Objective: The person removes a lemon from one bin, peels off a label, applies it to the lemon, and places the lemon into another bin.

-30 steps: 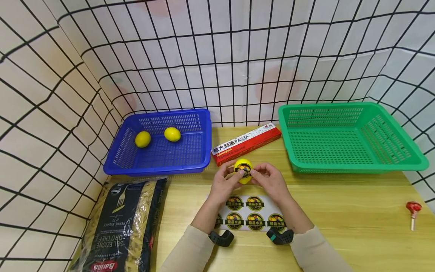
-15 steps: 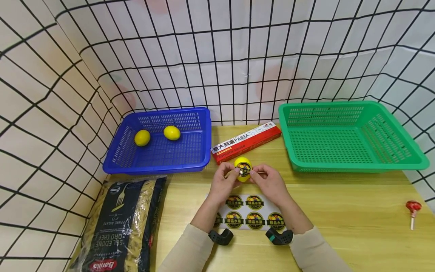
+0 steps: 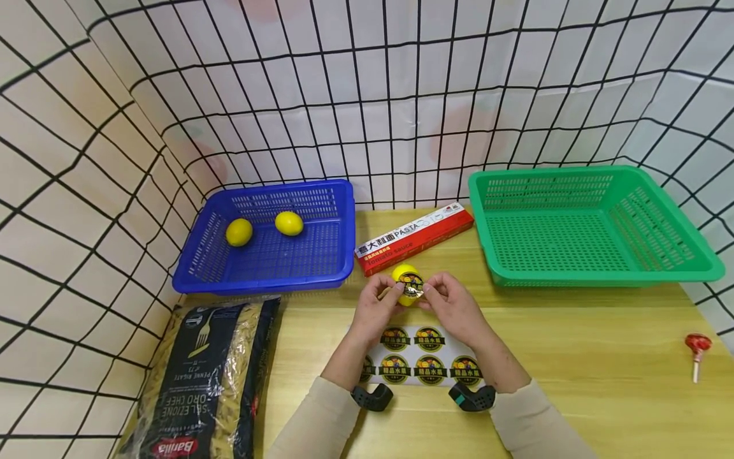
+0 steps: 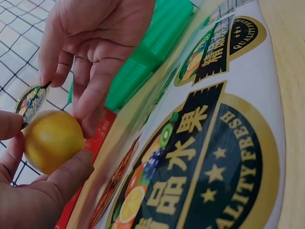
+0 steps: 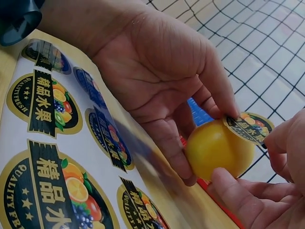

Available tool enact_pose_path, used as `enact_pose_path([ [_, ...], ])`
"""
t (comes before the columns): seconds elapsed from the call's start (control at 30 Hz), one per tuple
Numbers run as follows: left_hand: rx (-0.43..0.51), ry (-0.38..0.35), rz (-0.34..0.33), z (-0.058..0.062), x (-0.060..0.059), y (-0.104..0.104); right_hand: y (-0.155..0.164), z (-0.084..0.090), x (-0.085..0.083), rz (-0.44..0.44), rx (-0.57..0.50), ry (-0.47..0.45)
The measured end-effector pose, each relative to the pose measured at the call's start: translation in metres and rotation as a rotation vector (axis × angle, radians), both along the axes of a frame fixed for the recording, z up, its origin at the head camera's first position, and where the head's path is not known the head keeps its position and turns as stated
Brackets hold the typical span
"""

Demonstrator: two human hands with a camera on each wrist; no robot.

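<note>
A yellow lemon [image 3: 406, 280] is held above the tabletop [image 3: 573, 357], just in front of the red pasta box [image 3: 414, 239] and above the sticker sheet [image 3: 418, 360]. The left hand [image 3: 375, 309] is curled round the lemon, its grip closed on the fruit from below and from the side, as the right wrist view shows [image 5: 217, 148]. The right hand [image 3: 453, 306] pinches the edge of a round fruit sticker [image 5: 248, 126] between thumb and forefinger. In the wrist views the sticker is seen laid on the top of the lemon, with at least one edge not yet pressed flat; how much of it adheres cannot be told.

Several faults are judged possible from here:

- The sticker could be creased or folded on itself, since a flat disc is being laid over a curved skin; wrinkles would be caused by pressing the rim down before the middle.
- The free edge could stick to the right fingertip instead of the fruit, so that the sticker is peeled off when the pinch is released.
- The lemon could be rolled or squeezed out of the left grip if the right hand presses off-centre; it would then drop onto the sticker sheet or roll towards the pasta box.
- The sticker could be set crooked, as its face is partly hidden by the fingers.

Left of the pasta box, two more lemons [image 3: 239, 231] lie in the blue basket [image 3: 344, 255]; right of it stands the green basket [image 3: 596, 277].
</note>
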State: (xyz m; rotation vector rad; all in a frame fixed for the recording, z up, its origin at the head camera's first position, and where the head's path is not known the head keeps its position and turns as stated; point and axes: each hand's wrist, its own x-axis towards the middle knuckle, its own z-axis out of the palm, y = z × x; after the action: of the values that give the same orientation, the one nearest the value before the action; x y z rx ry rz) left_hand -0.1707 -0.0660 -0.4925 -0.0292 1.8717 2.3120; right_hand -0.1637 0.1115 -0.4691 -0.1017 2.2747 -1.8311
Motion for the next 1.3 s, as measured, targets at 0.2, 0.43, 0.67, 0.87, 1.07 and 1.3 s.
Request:
enact_pose_path([
  [0.2,-0.012,-0.002,0.006,0.0039,0.0014,-0.0001,-0.0003,0.0030,0.0009,-0.009,0.032,-0.011],
  [0.43,-0.014,-0.014,0.007,0.0075,0.0033,0.0022,-0.0006,0.0082,0.0008,-0.041,0.110,-0.048],
  [0.67,0.014,-0.014,0.003,0.0078,0.0055,0.0036,-0.0020,0.0079,0.0002,-0.058,0.117,-0.065],
  [0.87,0.034,-0.027,-0.006,0.0068,0.0065,0.0039,-0.0029,0.0080,0.0007,-0.062,0.118,-0.075],
  [1.07,0.050,-0.035,-0.012,0.0062,0.0071,0.0049,-0.0036,0.0084,0.0016,-0.061,0.140,-0.065],
  [1.3,0.034,-0.026,-0.029,0.0051,0.0075,0.0044,-0.0041,0.0097,0.0030,-0.030,0.136,-0.078],
])
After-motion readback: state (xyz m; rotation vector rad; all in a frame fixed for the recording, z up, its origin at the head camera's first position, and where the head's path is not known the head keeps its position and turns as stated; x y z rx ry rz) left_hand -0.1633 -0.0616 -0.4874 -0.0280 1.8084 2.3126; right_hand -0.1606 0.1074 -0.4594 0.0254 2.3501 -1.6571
